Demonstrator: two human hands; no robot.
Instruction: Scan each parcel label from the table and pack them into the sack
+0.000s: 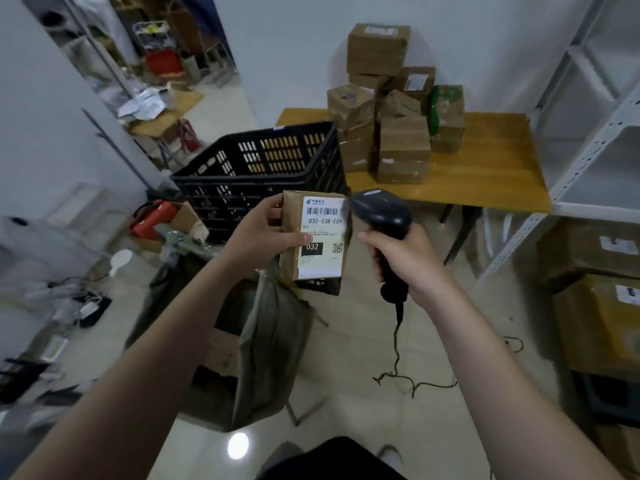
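1. One parcel is up in the air, just above the sack. The left hand grips its side so the label faces up.
2. One scanner is squeezed in the right hand, its head just beside the label, likely ready to read it.
3. About seven boxes wait on the table, beyond the sack, behind one black crate.

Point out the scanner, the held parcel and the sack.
scanner (pixel 381 211): head view, on its dark head.
parcel (pixel 323 233): head view, on its white label.
sack (pixel 273 341): head view, on its green side.
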